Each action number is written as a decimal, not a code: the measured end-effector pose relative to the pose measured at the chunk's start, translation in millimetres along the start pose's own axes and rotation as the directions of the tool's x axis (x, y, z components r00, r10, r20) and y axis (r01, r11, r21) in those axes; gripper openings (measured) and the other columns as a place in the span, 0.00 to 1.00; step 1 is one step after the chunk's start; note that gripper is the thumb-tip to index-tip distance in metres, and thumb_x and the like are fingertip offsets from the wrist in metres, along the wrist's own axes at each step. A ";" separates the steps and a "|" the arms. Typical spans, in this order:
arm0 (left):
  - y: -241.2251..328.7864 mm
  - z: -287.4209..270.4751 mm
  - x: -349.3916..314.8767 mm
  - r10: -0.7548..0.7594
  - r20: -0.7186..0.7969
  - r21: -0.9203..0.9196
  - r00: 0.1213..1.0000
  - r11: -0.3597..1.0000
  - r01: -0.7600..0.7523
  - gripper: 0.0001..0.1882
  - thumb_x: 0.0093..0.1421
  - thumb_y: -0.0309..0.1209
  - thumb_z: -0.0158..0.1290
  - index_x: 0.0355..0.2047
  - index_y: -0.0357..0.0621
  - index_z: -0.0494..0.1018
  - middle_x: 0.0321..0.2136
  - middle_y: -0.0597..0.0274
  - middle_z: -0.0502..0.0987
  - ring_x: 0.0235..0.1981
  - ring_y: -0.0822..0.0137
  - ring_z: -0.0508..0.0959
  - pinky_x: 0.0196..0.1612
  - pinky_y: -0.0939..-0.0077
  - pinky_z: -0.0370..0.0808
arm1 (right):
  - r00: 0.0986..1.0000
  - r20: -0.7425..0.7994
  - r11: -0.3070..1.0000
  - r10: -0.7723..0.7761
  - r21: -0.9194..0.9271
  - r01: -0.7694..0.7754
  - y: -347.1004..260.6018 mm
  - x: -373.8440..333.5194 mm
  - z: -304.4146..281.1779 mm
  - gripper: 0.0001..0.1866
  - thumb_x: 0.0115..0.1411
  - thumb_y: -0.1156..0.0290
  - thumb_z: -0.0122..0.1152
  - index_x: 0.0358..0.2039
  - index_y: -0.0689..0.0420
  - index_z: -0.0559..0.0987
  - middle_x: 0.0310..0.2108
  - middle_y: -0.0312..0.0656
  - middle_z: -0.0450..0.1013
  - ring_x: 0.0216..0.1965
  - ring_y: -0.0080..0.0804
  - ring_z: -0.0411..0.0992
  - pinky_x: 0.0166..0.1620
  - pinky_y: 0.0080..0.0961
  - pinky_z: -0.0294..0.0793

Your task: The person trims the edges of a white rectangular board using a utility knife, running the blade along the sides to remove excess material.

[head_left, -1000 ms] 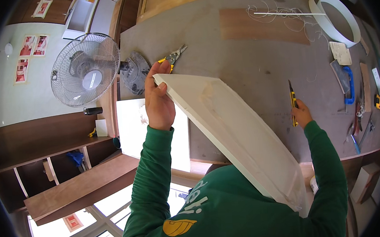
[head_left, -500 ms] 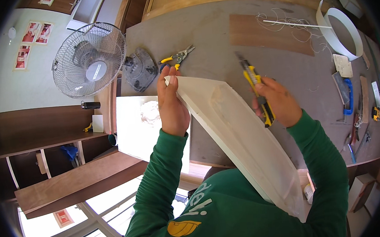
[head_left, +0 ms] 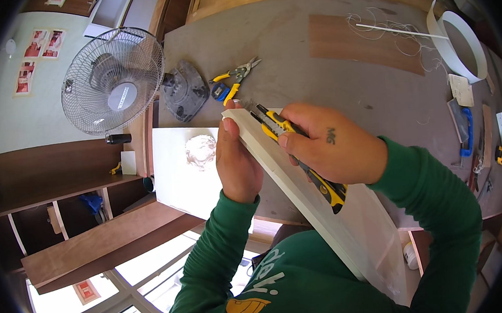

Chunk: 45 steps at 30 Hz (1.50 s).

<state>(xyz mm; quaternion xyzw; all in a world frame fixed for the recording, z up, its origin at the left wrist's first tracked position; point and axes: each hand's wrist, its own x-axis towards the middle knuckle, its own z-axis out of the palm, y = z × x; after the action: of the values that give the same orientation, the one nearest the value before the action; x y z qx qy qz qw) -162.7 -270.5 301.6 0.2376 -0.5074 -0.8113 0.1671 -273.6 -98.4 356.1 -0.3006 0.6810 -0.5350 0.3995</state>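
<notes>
A long white board (head_left: 300, 196) slants from my chest up to the left, its narrow edge facing left. My left hand (head_left: 238, 157) grips the board's far end, thumb on the near side and the other fingers partly hidden behind it. In my right hand (head_left: 326, 142) is a yellow and black utility knife (head_left: 327, 189), its blade out and pointing to the far left. The blade lies over the board's far corner, close to my left fingertips; whether it touches the board I cannot tell. Just beyond sit yellow-handled snips (head_left: 236, 76) and a blue tape measure (head_left: 220, 92).
A desk fan (head_left: 114, 79) stands at the left on a dark base. Farther right, a brown veneer sheet (head_left: 365, 44), tangled thread and a coiled white strip (head_left: 458, 43) lie on the grey table (head_left: 277, 32). A blue-handled saw (head_left: 467, 132) and several tools rest along the right.
My right hand has swung left with the knife, from above the table to the board's far end. My left hand and the board have dropped slightly nearer to me.
</notes>
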 end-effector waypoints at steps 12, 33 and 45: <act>2.0 -2.8 3.0 -0.001 0.102 -0.054 0.995 0.999 0.007 0.29 0.76 0.51 0.41 0.64 0.41 0.63 0.57 0.53 0.72 0.60 0.58 0.73 0.66 0.60 0.68 | 0.998 0.051 0.993 -0.035 -0.112 0.040 -8.4 18.0 2.3 0.13 0.67 0.68 0.51 0.44 0.65 0.76 0.29 0.51 0.76 0.30 0.44 0.76 0.38 0.39 0.76; 2.8 0.9 3.4 0.006 0.081 -0.041 0.997 0.999 -0.003 0.29 0.75 0.51 0.41 0.62 0.38 0.65 0.56 0.52 0.74 0.58 0.59 0.75 0.65 0.61 0.69 | 0.998 0.019 0.988 -0.060 -0.143 0.062 -4.3 19.7 2.2 0.12 0.67 0.69 0.52 0.43 0.64 0.76 0.30 0.50 0.74 0.29 0.43 0.72 0.37 0.38 0.73; 0.0 -3.4 4.6 0.030 0.072 -0.029 0.997 0.999 -0.028 0.30 0.75 0.52 0.41 0.62 0.37 0.65 0.56 0.51 0.74 0.58 0.59 0.75 0.65 0.61 0.69 | 0.998 0.058 0.993 -0.007 -0.118 0.014 -8.8 18.5 0.5 0.12 0.66 0.69 0.52 0.43 0.64 0.76 0.30 0.50 0.73 0.30 0.44 0.72 0.38 0.39 0.73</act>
<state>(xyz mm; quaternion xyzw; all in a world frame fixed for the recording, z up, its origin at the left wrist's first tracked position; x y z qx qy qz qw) -164.6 -275.4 299.3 0.1986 -0.5051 -0.8238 0.1635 -282.6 -116.3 360.5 -0.3427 0.6981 -0.4869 0.3976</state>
